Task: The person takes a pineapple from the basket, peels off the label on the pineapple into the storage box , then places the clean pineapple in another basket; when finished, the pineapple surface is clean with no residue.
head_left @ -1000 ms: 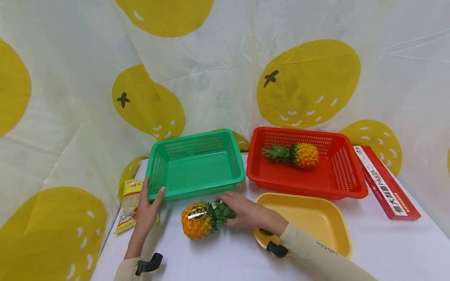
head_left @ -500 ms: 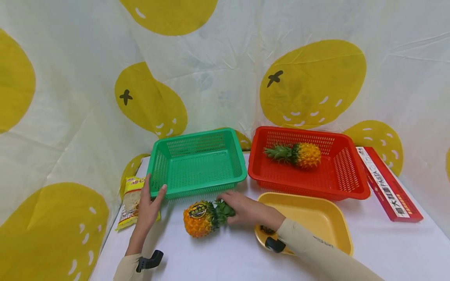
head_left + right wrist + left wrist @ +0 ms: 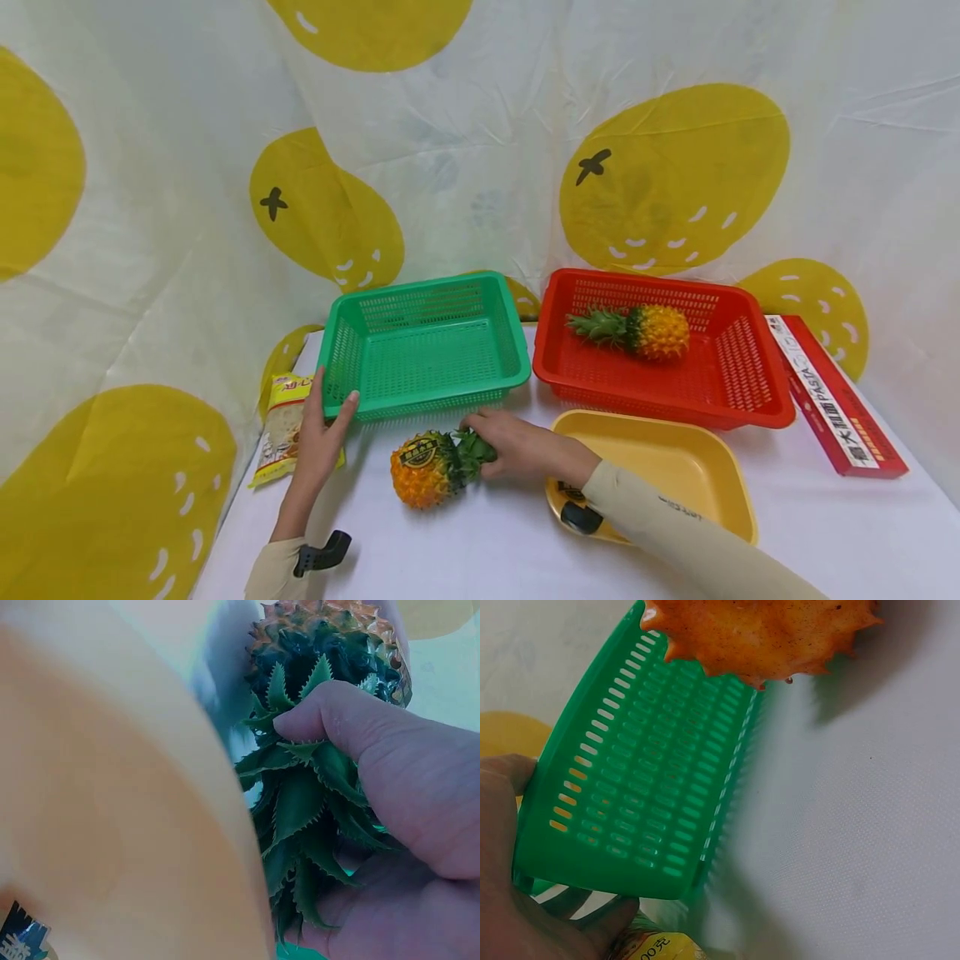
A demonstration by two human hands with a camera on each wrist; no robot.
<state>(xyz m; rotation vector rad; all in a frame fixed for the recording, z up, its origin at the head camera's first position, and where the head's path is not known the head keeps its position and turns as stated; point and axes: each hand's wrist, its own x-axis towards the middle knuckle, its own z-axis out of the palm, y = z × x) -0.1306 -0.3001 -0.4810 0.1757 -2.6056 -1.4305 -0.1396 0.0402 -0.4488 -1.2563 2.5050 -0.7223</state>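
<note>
My left hand (image 3: 322, 442) holds the near left corner of the green basket (image 3: 431, 358). In the left wrist view its fingers (image 3: 592, 922) go around the corner of the green slotted wall (image 3: 630, 772). A pineapple (image 3: 422, 475) with an orange body and a black label lies on its side in front of that basket. My right hand (image 3: 528, 446) grips its leafy crown, the thumb (image 3: 322, 712) pressing on the green leaves (image 3: 300, 802) in the right wrist view. The lower fingers are partly hidden behind the leaves.
Right of the green basket stands a red basket (image 3: 622, 396) with another pineapple (image 3: 660, 331) in it. A yellow tray (image 3: 686, 475) lies under my right forearm. At far right lies a red pasta box (image 3: 836, 400); a yellow food bag (image 3: 281, 429) is beside my left hand.
The head view has turned slightly left, so the background shifts right. The right hand and pineapple move barely leftward relative to the baskets; both hands keep their holds.
</note>
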